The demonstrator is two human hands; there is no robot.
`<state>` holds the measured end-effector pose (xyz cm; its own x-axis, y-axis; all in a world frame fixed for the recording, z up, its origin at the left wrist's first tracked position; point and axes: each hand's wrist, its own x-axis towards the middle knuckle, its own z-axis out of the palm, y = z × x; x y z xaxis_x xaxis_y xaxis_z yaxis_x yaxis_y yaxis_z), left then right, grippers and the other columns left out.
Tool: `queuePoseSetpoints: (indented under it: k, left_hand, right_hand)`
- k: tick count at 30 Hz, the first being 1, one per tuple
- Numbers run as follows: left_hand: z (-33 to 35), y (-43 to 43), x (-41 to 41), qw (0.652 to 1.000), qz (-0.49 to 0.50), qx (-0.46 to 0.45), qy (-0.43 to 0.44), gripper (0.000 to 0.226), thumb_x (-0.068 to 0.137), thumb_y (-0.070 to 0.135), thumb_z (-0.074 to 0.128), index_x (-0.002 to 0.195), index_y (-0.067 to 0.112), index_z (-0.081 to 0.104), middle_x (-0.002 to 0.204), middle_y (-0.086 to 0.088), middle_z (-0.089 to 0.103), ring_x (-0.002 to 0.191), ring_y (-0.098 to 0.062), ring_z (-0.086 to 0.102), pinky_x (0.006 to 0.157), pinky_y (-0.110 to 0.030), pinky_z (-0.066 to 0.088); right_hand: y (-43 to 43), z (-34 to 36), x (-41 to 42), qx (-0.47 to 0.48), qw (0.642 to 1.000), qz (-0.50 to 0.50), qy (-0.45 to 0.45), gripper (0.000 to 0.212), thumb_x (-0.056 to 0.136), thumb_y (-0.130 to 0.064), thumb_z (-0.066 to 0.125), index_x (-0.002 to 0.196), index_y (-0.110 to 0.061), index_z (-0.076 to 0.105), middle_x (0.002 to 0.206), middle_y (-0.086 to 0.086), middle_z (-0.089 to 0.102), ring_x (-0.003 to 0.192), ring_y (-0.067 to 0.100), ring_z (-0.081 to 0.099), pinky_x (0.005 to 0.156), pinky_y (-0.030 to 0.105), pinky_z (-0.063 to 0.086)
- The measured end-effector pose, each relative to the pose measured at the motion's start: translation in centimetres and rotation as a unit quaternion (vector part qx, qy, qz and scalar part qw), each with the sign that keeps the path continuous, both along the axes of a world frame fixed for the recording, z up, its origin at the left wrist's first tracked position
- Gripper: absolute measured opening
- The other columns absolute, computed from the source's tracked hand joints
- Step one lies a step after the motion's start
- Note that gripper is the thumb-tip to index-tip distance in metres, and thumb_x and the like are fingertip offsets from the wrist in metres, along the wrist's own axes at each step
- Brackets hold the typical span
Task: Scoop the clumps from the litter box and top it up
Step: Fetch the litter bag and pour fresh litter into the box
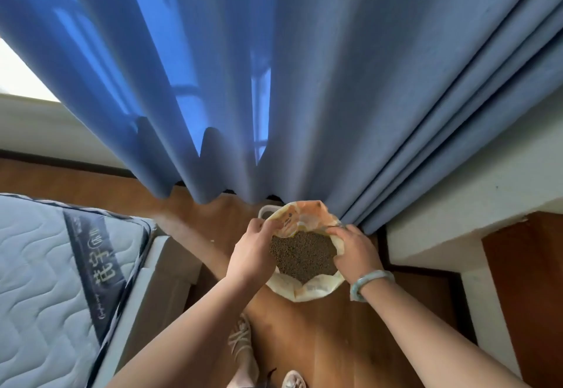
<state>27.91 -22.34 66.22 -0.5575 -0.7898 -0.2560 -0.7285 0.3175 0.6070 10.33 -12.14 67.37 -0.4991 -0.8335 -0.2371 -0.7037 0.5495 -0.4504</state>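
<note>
A cream and orange litter bag (307, 288) stands open on the wooden floor, filled with brown-green litter granules (304, 255). My left hand (253, 250) grips the bag's left rim with curled fingers. My right hand (355, 252), with a pale green bangle on its wrist, grips the right rim. Together they hold the mouth wide. Behind the bag, a grey-white rounded rim (266, 211) peeks out under the curtain; it may be the litter box, mostly hidden.
A blue curtain (304, 83) hangs down to the floor right behind the bag. A quilted mattress (45, 281) on a frame fills the left. A white ledge (457, 235) and brown cabinet stand right. My sandalled feet (240, 348) are below.
</note>
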Motion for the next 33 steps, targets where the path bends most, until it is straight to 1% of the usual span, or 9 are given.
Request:
queuePoseSetpoints:
  k: [4,8,11,15,20,24,27,29,33]
  left_hand:
    - [-2.5,-4.7,-0.9,1.000,-0.014,0.018,-0.006,0.070,0.070,-0.007,0.049,0.125,0.035,0.041,0.124,0.005,0.040,0.099,-0.026,0.056,0.079,-0.040,0.051]
    - [-5.6,-9.2,-1.1,0.999,-0.034,0.018,-0.016,0.067,0.071,-0.009,0.047,0.124,0.032,0.042,0.123,0.003,0.040,0.098,-0.026,0.056,0.076,-0.041,0.052]
    - [-8.3,-12.3,-0.8,0.999,-0.039,0.008,-0.023,0.068,0.071,-0.009,0.049,0.127,0.029,0.042,0.125,0.001,0.040,0.102,-0.026,0.056,0.077,-0.038,0.052]
    - [-13.1,-16.0,-0.4,0.999,-0.021,-0.011,-0.031,0.066,0.071,-0.009,0.049,0.127,0.024,0.045,0.126,-0.003,0.042,0.102,-0.028,0.057,0.079,-0.042,0.052]
    - [-21.2,-19.6,0.4,0.999,0.012,-0.027,-0.033,0.065,0.071,-0.009,0.052,0.128,0.023,0.047,0.124,-0.004,0.042,0.101,-0.028,0.056,0.081,-0.040,0.050]
    - [-27.7,-21.9,1.4,0.995,0.047,-0.060,-0.059,0.066,0.071,-0.008,0.053,0.127,0.027,0.048,0.122,-0.001,0.044,0.102,-0.026,0.055,0.079,-0.036,0.047]
    - [-31.6,-23.8,2.4,0.991,0.063,-0.090,-0.073,0.067,0.070,-0.010,0.051,0.125,0.027,0.049,0.119,-0.001,0.045,0.100,-0.026,0.054,0.078,-0.040,0.049]
    - [-33.9,-25.0,3.1,0.987,0.078,-0.113,-0.080,0.068,0.068,-0.011,0.050,0.125,0.026,0.049,0.118,-0.002,0.045,0.099,-0.027,0.054,0.076,-0.042,0.049]
    - [-38.3,-26.4,3.8,0.977,0.096,-0.158,-0.110,0.069,0.068,-0.011,0.049,0.127,0.024,0.049,0.118,-0.002,0.045,0.097,-0.025,0.052,0.065,-0.029,0.038]
  right_hand:
    - [-4.3,-2.4,-0.6,0.025,0.999,-0.016,-0.015,0.060,0.076,0.009,0.055,0.123,-0.028,0.057,0.120,-0.007,0.051,0.109,0.017,0.053,0.086,0.024,0.046]
    - [-8.8,-5.6,-0.8,0.040,0.998,-0.020,-0.032,0.058,0.078,0.005,0.059,0.124,-0.031,0.055,0.122,-0.008,0.051,0.110,0.017,0.052,0.083,0.022,0.044]
    - [-12.2,-8.9,-0.5,0.044,0.998,-0.021,-0.039,0.057,0.079,0.005,0.059,0.123,-0.030,0.055,0.122,-0.006,0.051,0.108,0.019,0.054,0.080,0.023,0.046]
    - [-16.6,-14.3,-0.3,0.027,0.998,-0.010,-0.051,0.056,0.078,0.009,0.057,0.122,-0.026,0.057,0.122,-0.006,0.052,0.104,0.019,0.055,0.075,0.018,0.043]
    - [-21.1,-23.1,-0.2,0.008,0.997,0.006,-0.073,0.057,0.079,0.009,0.057,0.124,-0.027,0.056,0.128,-0.011,0.048,0.107,0.014,0.053,0.076,0.015,0.044]
    - [-24.2,-30.6,-0.1,-0.022,0.993,0.034,-0.107,0.058,0.076,0.008,0.062,0.121,-0.027,0.058,0.125,-0.011,0.048,0.111,0.011,0.050,0.085,0.015,0.040]
    - [-26.6,-35.5,0.3,-0.048,0.987,0.064,-0.138,0.055,0.075,0.008,0.063,0.119,-0.026,0.059,0.120,-0.011,0.048,0.106,0.005,0.045,0.083,0.010,0.034]
    - [-28.0,-38.9,1.1,-0.065,0.981,0.079,-0.165,0.054,0.075,0.008,0.063,0.117,-0.026,0.060,0.119,-0.011,0.047,0.107,0.004,0.043,0.087,0.012,0.034]
    - [-30.6,-45.9,2.5,-0.087,0.966,0.090,-0.228,0.053,0.075,0.006,0.066,0.116,-0.028,0.059,0.115,-0.015,0.044,0.114,0.009,0.046,0.093,0.020,0.043]
